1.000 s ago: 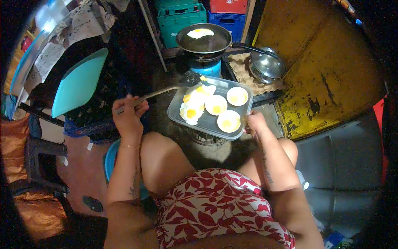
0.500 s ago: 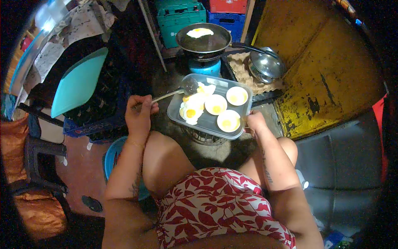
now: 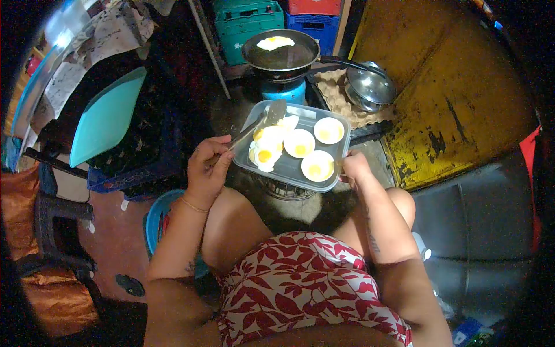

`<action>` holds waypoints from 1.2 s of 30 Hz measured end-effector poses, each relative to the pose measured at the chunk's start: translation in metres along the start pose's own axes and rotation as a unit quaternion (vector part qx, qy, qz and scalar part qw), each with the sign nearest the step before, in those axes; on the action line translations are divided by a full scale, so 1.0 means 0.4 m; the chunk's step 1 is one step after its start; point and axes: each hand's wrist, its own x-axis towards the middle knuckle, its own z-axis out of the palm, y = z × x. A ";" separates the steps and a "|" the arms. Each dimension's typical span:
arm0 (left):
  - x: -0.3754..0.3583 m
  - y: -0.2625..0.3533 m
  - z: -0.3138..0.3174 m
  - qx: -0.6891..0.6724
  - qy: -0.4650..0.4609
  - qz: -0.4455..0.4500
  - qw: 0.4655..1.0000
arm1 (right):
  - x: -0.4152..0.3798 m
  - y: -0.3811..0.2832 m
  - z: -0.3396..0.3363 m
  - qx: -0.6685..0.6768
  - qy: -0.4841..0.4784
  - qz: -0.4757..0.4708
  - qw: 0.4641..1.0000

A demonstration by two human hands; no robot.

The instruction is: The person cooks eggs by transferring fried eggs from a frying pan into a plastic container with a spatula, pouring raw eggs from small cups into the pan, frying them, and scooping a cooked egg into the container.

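My left hand (image 3: 211, 165) is closed round the handle of a metal spatula (image 3: 276, 111), whose blade is over the upper left of a clear plastic tray (image 3: 283, 172). The tray's right edge is gripped by my right hand (image 3: 355, 168). On the tray's left side fried eggs (image 3: 267, 151) lie piled together. Three small white cups with yellow egg (image 3: 317, 166) stand on its right side. Beyond the tray, one fried egg (image 3: 275, 43) sits in a black frying pan (image 3: 289, 58) on a stove with a blue body (image 3: 283, 92).
A pot with a glass lid (image 3: 370, 87) stands on an egg carton (image 3: 332, 92) at the right of the stove. Green (image 3: 248, 34) and blue (image 3: 313, 29) crates are behind. A blue basin (image 3: 159, 214) and a dark chair (image 3: 60, 225) are at left.
My left hand has moved right, toward the tray, and the spatula blade has shifted up and right and tilted. My right hand still holds the tray in nearly the same place.
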 end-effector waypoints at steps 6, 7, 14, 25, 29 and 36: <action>-0.013 0.035 -0.001 0.062 -0.038 0.027 0.997 | -0.006 -0.007 -0.005 -0.027 -0.008 0.006 1.000; -0.017 0.038 0.001 0.062 -0.038 0.027 0.997 | -0.011 -0.014 -0.005 -0.046 -0.021 0.016 0.999; -0.019 0.045 0.003 0.111 -0.038 0.081 0.990 | -0.002 -0.009 -0.004 -0.058 -0.008 0.012 0.998; -0.027 -0.005 0.001 -0.059 0.110 -0.028 0.992 | -0.007 -0.010 -0.005 -0.025 -0.008 0.018 0.999; -0.013 0.000 -0.024 -0.206 0.231 -0.179 0.934 | 0.001 -0.001 -0.006 -0.027 -0.003 0.032 0.999; -0.012 -0.027 -0.063 -0.263 0.303 -0.245 0.882 | 0.038 0.025 -0.016 -0.056 -0.022 0.089 0.994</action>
